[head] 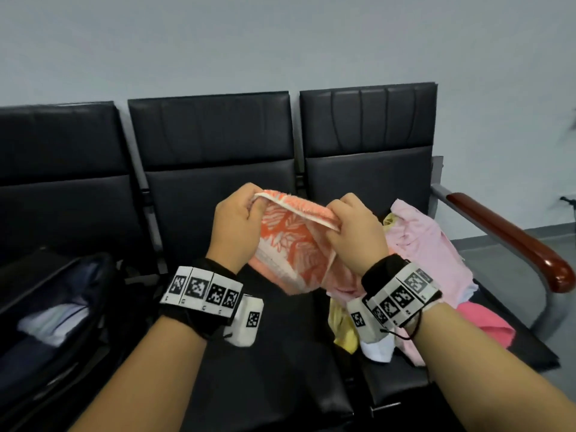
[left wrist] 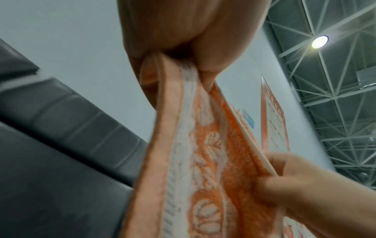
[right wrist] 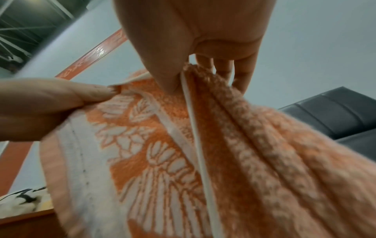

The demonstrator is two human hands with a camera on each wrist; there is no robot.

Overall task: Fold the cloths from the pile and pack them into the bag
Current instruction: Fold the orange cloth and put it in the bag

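An orange towel with a white leaf pattern (head: 290, 241) is held up above the middle black seat (head: 280, 353), its top edge pinched at either end by the left hand (head: 235, 227) and right hand (head: 358, 233). A pile of pink and yellow cloths (head: 427, 244) lies on the right seat. An open dark bag (head: 53, 310) sits at left.

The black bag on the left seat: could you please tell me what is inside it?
The black bag lies open, and light folded cloth, whitish and pale blue, shows in its opening. Dark fabric lies around it. Anything deeper is covered by the bag's flap and sides.
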